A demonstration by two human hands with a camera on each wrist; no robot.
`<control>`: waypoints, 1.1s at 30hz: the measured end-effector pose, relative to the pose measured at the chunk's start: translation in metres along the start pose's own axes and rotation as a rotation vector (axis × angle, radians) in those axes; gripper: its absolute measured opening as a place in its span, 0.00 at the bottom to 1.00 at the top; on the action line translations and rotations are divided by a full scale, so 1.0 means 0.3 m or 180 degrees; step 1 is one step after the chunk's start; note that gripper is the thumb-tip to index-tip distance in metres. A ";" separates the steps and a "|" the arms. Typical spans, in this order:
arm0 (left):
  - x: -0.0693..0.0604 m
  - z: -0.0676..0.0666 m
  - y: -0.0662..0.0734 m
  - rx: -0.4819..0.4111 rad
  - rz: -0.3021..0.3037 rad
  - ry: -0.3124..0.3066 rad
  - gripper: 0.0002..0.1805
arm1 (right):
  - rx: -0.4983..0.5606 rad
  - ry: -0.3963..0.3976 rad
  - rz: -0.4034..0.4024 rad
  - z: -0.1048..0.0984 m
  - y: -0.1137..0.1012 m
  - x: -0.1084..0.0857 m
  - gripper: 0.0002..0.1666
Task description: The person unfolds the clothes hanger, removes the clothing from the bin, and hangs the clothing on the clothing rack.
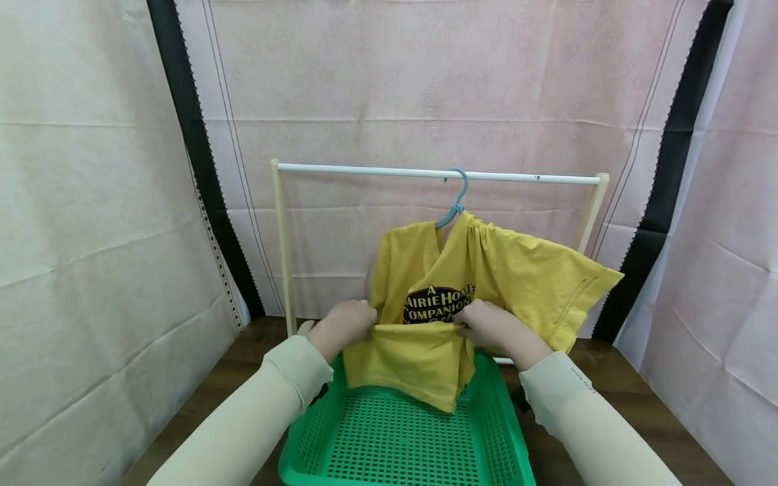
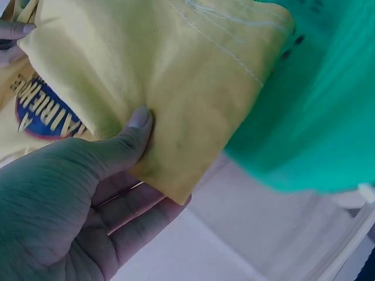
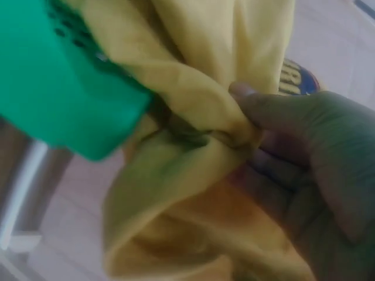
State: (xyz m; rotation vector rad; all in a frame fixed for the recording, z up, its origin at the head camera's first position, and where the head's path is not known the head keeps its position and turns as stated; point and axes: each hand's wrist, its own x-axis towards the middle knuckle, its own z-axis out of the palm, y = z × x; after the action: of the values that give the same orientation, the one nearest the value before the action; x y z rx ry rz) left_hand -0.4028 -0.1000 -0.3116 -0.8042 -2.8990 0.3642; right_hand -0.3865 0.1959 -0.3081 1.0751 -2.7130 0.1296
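Note:
A yellow T-shirt (image 1: 425, 270) with a dark printed oval hangs from a blue hanger (image 1: 458, 196) hooked over the rack's rail. Its lower part is folded up toward the front, and the hem droops over a green basket (image 1: 401, 439). My left hand (image 1: 348, 327) pinches the fold at the left side; in the left wrist view the thumb presses the cloth against the fingers. On the other side my right hand (image 1: 495, 331) pinches the bunched cloth beside the print, as the right wrist view also shows. The shirt's right sleeve spreads outward; the hanger's arms are mostly hidden.
The white rail (image 1: 365, 170) runs between two cream posts of a small clothes rack. Rack and basket stand on a dark wooden table (image 1: 219, 385). Pale cloth curtains (image 1: 395, 81) with black strips enclose the back and both sides.

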 end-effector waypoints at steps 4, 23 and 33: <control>0.011 -0.066 -0.015 0.0066 0.0005 0.0188 0.07 | -0.0266 0.0138 0.0059 -0.043 0.015 0.005 0.18; 0.040 -0.084 -0.008 -0.0212 -0.0618 0.1220 0.10 | -0.0445 0.1702 0.0760 -0.056 0.012 0.040 0.20; 0.037 -0.068 -0.015 -0.0615 -0.0606 0.0601 0.10 | -0.0038 0.0756 0.1301 -0.051 0.005 0.047 0.11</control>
State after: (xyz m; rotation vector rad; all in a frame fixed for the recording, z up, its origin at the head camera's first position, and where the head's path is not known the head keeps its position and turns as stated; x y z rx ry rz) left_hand -0.4110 -0.0940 -0.2904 -0.5447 -2.8281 -0.0108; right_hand -0.3949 0.1902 -0.2900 0.4531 -2.6676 0.2857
